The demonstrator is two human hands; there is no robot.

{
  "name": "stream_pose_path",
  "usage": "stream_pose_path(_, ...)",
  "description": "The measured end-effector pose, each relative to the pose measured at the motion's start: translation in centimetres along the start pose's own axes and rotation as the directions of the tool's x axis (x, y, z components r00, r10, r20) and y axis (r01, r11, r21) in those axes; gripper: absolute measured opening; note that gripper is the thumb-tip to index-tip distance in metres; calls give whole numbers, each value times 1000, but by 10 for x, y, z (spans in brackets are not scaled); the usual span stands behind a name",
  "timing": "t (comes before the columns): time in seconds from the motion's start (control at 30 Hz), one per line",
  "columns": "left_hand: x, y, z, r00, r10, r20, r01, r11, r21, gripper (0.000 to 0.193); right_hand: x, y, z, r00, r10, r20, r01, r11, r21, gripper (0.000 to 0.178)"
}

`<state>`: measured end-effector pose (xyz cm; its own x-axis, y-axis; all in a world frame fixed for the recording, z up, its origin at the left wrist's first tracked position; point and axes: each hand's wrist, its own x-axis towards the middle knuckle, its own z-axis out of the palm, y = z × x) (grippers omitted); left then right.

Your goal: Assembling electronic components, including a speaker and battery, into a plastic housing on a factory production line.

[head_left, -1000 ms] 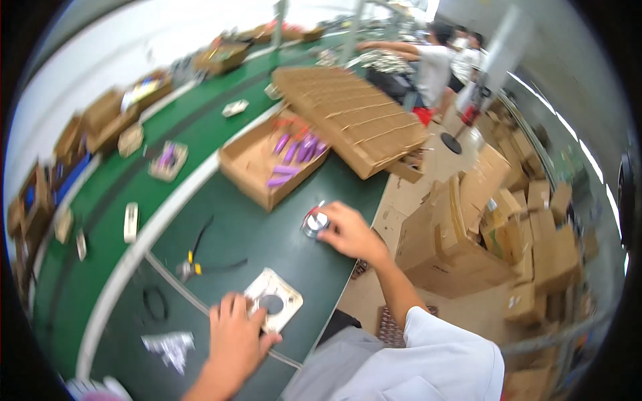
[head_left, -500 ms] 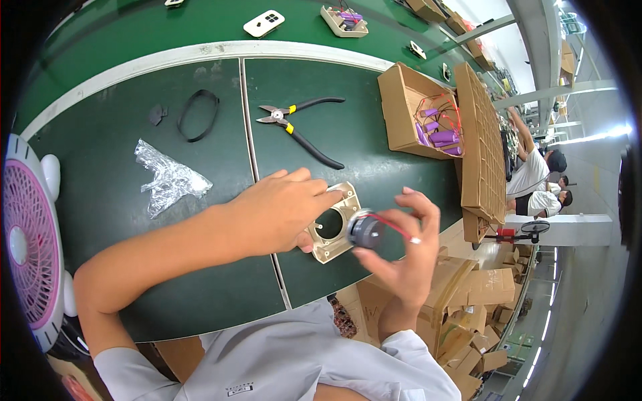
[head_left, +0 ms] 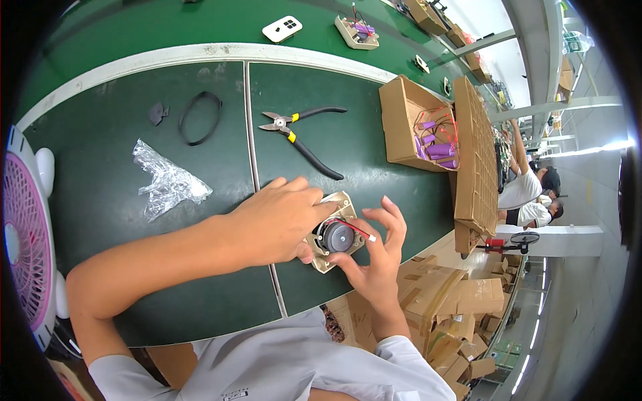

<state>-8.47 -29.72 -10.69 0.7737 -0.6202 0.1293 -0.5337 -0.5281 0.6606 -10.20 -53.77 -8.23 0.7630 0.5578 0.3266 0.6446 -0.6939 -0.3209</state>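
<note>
A beige plastic housing [head_left: 326, 262] lies at the near edge of the green table. My left hand [head_left: 284, 220] is closed on its left side, fingers along the far edge and thumb at the near one. In the housing's round opening sits a round dark-grey part [head_left: 338, 238] with a silver rim, a red wire lead [head_left: 356, 229] and a white connector. My right hand [head_left: 374, 260] pinches this part from the right, thumb at its near edge and index finger by the lead. The other right fingers are raised and curved. How deep the part sits is hidden.
Beyond my hands lie black-handled cutting pliers [head_left: 294, 131]. A black loop [head_left: 199, 119] and crumpled clear plastic [head_left: 170, 184] lie left; a fan [head_left: 30, 234] stands at far left. At right is a cardboard box [head_left: 404, 127] with purple battery cells. People work farther right.
My right hand has moved left and brought the round part from beside the housing into its opening. My left hand stays on the housing. The view has shifted slightly.
</note>
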Motion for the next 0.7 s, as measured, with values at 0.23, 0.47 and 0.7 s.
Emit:
stream_pose_path(0.23,-4,-1,3,1000,-6,-6,6,1000,2,86,-1,-4,-1,1000,-7,14,8,994,-107,52)
stream_pose_path(0.47,-2,1,2,1000,-21,13,21,1000,12,85,16,-10,-10,985,-81,149,110,974,-198,44)
stream_pose_path(0.7,2,1,0,1000,19,2,-19,1000,13,88,9,-10,-26,950,-98,296,146,978,-145,31)
